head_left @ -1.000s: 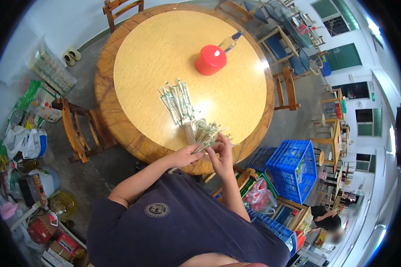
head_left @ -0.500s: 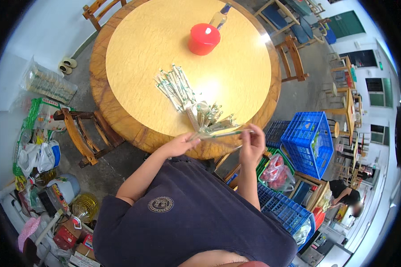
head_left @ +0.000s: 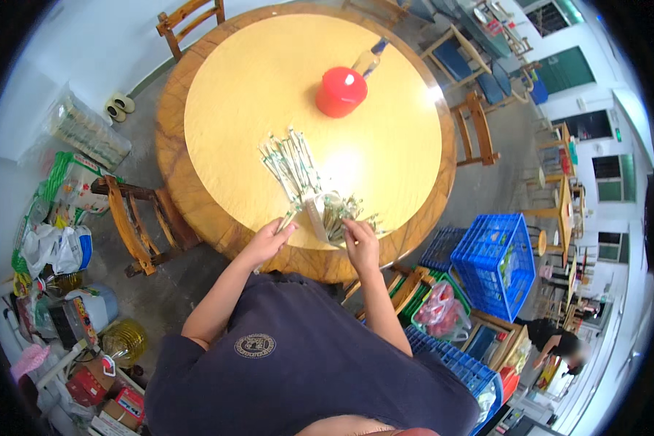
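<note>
Near the front edge of the round table (head_left: 225, 174), my left hand (head_left: 270, 241) pinches slim wrapped chopsticks (head_left: 291, 216) in pale, green-printed sleeves. My right hand (head_left: 362, 243) is closed at the near right side of a loose bundle of wrapped chopsticks (head_left: 334, 212); what its fingertips grip is hidden. Between the hands stands a pale holder (head_left: 316, 219) with a perforated-looking side, touching the bundle. Beyond it, a fanned row of wrapped chopsticks (head_left: 289, 163) lies flat on the tabletop.
A red lidded tub (head_left: 341, 93) and a clear bottle (head_left: 369, 59) stand farther back on the table. Wooden chairs (head_left: 134, 225) surround it. Blue crates (head_left: 493, 261) are stacked at right; oil jugs (head_left: 123, 343) and bags crowd the left floor. Another person (head_left: 552, 341) bends at far right.
The chopsticks earlier stretched between both hands are now at my left hand, which has moved left. My right hand has moved left and down to the bundle. The view has shifted slightly.
</note>
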`<state>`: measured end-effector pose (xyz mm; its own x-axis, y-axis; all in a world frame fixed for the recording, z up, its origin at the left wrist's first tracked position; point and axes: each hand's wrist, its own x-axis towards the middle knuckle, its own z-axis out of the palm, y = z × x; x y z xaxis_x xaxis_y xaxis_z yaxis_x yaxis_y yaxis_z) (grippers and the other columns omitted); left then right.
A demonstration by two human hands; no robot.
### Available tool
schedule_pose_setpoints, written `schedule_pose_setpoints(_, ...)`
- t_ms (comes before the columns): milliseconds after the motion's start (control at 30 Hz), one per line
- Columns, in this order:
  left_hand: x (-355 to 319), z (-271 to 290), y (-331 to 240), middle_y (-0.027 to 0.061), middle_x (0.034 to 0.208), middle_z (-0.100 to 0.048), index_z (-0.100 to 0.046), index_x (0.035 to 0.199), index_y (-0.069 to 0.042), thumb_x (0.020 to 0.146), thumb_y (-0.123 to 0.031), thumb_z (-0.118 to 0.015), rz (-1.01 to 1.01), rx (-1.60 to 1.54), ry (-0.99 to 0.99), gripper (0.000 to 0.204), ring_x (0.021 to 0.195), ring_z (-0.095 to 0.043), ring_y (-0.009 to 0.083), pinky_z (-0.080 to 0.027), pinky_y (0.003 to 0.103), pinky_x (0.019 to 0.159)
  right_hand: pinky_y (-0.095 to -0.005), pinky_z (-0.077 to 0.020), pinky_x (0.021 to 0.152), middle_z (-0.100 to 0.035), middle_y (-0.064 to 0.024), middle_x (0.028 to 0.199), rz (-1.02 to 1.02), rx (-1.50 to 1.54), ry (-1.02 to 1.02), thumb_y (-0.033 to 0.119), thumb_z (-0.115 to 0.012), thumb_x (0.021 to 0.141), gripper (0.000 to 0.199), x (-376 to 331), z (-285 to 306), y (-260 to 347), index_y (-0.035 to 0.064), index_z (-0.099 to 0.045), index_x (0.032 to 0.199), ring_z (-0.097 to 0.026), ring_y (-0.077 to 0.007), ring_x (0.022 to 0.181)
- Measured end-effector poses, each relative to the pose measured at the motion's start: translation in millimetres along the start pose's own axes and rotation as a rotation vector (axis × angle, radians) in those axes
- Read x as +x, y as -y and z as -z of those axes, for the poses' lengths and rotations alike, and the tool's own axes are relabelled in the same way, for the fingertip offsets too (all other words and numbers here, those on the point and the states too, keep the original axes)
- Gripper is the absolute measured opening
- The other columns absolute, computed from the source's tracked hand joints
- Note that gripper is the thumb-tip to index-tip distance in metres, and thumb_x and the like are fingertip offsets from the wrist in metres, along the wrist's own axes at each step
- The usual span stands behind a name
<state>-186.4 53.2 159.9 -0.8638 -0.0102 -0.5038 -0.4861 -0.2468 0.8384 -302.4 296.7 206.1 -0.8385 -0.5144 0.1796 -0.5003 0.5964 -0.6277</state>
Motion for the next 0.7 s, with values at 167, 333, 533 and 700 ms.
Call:
schedule_pose_setpoints(167, -1, -7, 5, -0.0051, 0.074, -0.048, -0.063, 0.118, -0.009, 0.104, -0.038, -0.053, -0.070, -0.010, 0.055, 0.034, 0.064, -0.047, 0.0060, -0.041, 0.023, 0.058, -0.0323, -0.0525, 0.071, -0.062, -0.0130, 0.110, -0.140, 0.091, 0.068, 0.013, -0.070, 0.091, 0.030, 9, 32, 24, 0.0057, -0.067, 0.120, -0.064, -0.0203, 0.078)
schedule_pose_setpoints(333, -2, -33, -9, -0.0066, 0.077, -0.049, -0.059, 0.126, -0.008, 0.104, -0.037, -0.053, -0.115, 0.142, 0.260, 0.037, 0.068, -0.046, 0.0069, -0.042, 0.025, 0.063, -0.0285, -0.0503, 0.069, -0.061, -0.0140, 0.111, 0.001, 0.188, -0.040, 0.009, -0.069, 0.090, 0.035, 8, 64, 58, 0.0022, -0.064, 0.124, -0.061, -0.0171, 0.078)
schedule_pose_setpoints(533, -12, -77, -44, -0.0037, 0.108, -0.057, -0.053, 0.136, -0.008, 0.105, -0.032, -0.053, -0.147, 0.063, 0.583, 0.040, 0.088, -0.049, 0.0058, -0.043, 0.024, 0.077, -0.0314, -0.0514, 0.078, -0.067, -0.0123, 0.099, -0.039, 0.383, 0.234, 0.006, -0.067, 0.092, 0.032, -6, 60, 75, 0.0035, -0.064, 0.124, -0.063, -0.0204, 0.087)
schedule_pose_setpoints(700, -13, -79, -42, -0.0015, 0.112, -0.060, -0.051, 0.140, -0.008, 0.104, -0.029, -0.055, -0.138, 0.067, 0.549, 0.042, 0.092, -0.054, 0.0078, -0.047, 0.027, 0.081, -0.0283, -0.0529, 0.080, -0.072, -0.0094, 0.103, -0.347, 0.594, 0.216, 0.006, -0.069, 0.092, 0.033, -16, 69, 67, 0.0019, -0.065, 0.125, -0.067, -0.0139, 0.091)
